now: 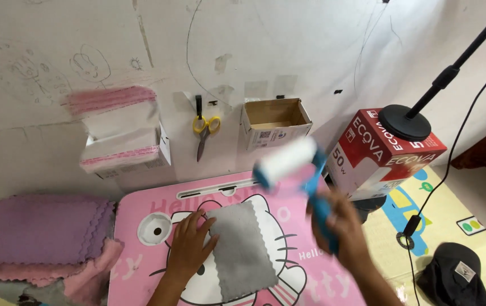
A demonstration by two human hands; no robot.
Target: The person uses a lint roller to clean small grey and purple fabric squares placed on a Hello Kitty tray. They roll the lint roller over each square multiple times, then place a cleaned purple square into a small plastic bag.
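Left of the pink cartoon-printed table point(141, 207), one stack of purple and pink scallop-edged cloths point(42, 235) lies. On the table lies one grey scallop-edged cloth point(243, 249); the left hand point(189, 246) presses flat on its left edge, fingers point(195, 222) spread, gripping nothing. Above the table, one open cardboard box point(275, 122) on the wall shows nothing inside. Over the table's right side, the right hand point(339, 224) has its fingers closed around one blue-handled lint roller with a white roll point(291, 161), raised and blurred.
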